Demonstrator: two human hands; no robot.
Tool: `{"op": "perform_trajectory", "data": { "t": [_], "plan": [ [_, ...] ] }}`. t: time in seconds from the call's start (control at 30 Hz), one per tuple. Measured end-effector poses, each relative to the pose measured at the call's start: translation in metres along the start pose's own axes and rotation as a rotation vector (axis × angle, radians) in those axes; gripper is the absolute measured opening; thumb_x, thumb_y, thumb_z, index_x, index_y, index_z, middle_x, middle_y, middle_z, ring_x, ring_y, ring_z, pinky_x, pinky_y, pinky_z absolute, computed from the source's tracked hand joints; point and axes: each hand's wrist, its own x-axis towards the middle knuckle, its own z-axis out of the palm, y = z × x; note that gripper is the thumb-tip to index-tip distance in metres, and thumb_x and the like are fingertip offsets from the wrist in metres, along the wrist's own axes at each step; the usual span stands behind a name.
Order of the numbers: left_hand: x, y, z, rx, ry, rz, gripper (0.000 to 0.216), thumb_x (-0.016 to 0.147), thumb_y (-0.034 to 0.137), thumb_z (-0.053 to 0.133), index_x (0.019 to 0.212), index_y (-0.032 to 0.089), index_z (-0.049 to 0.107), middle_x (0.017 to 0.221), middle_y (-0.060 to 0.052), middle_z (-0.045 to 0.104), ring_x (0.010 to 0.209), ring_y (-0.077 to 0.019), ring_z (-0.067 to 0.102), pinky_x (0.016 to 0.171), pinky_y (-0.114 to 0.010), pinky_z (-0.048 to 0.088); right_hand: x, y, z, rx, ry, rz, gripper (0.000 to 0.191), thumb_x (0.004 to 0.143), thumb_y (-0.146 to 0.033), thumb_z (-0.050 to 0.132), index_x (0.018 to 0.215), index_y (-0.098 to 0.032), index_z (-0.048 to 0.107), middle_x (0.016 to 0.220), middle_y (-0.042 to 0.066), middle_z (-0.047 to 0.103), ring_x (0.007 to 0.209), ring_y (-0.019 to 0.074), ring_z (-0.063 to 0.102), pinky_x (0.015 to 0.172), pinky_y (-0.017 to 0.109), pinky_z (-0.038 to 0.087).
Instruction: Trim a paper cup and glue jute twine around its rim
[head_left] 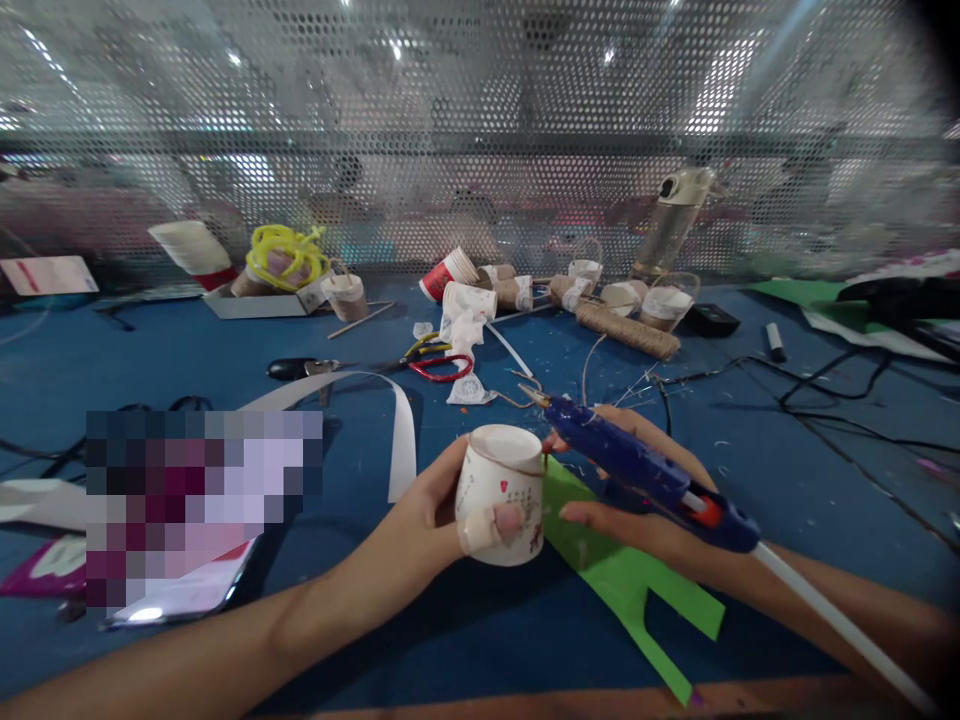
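Note:
My left hand is closed around an upside-down white paper cup with small red prints, its bandaged thumb pressed on the cup's side. My right hand grips a blue hot glue gun with an orange trigger. A white glue stick juts out of the gun's rear toward the lower right. The gun's nozzle points up and left, just behind the cup. A thin string runs around the cup near its top. Under both hands lies a green paper cut-out on the blue table.
Scissors with red and yellow handles, a long white paper strip, several paper cups, a twine-wrapped roll and a yellow cord bundle lie beyond. Black cables cross the right side. A phone lies at left. Perforated metal screen behind.

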Motion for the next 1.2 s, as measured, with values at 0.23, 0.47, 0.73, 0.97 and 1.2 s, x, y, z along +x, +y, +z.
{"op": "perform_trajectory", "data": {
  "t": [0.23,0.47,0.73,0.97,1.2],
  "plan": [
    [0.003,-0.002,0.002,0.058,0.023,0.026,0.051,0.078,0.044,0.084,0.121,0.023,0.067,0.117,-0.008,0.072,0.110,-0.0307,0.066,0.092,-0.036,0.054,-0.003,0.001,0.006,0.090,0.003,0.003,0.025,0.079,-0.022,0.082,0.095,-0.029,0.063,0.097,-0.001,0.074,0.089,0.0200,0.073,0.076,0.033,0.060],
    [0.002,0.001,0.001,0.025,0.013,-0.021,0.047,0.080,0.041,0.083,0.121,0.025,0.065,0.111,-0.004,0.070,0.109,-0.0271,0.064,0.091,-0.033,0.054,-0.007,-0.001,-0.007,-0.017,0.055,0.024,0.026,0.079,-0.014,0.080,0.095,-0.030,0.068,0.096,0.000,0.075,0.098,0.0251,0.074,0.074,0.032,0.060],
    [0.000,0.001,0.002,0.039,0.007,-0.008,0.047,0.082,0.043,0.081,0.122,0.024,0.064,0.117,-0.006,0.071,0.114,-0.0298,0.063,0.091,-0.034,0.054,-0.007,-0.009,-0.007,0.073,0.117,-0.037,0.029,0.080,-0.012,0.078,0.092,-0.035,0.065,0.086,-0.004,0.076,0.091,0.0270,0.076,0.081,0.038,0.061],
    [0.001,0.000,0.001,0.023,-0.005,-0.008,0.043,0.084,0.040,0.081,0.120,0.025,0.064,0.114,-0.003,0.071,0.111,-0.0249,0.063,0.092,-0.030,0.053,-0.011,-0.009,-0.009,0.041,0.091,0.006,0.029,0.079,-0.012,0.080,0.092,-0.034,0.068,0.090,-0.003,0.075,0.093,0.0261,0.075,0.081,0.037,0.060],
    [0.001,0.001,0.001,0.022,-0.029,-0.008,0.043,0.084,0.038,0.081,0.121,0.025,0.063,0.118,-0.004,0.071,0.111,-0.0239,0.064,0.091,-0.029,0.053,-0.014,-0.009,-0.012,0.044,0.089,-0.020,0.032,0.076,-0.012,0.082,0.094,-0.035,0.068,0.088,-0.002,0.075,0.090,0.0289,0.076,0.083,0.041,0.060]
  ]
}}
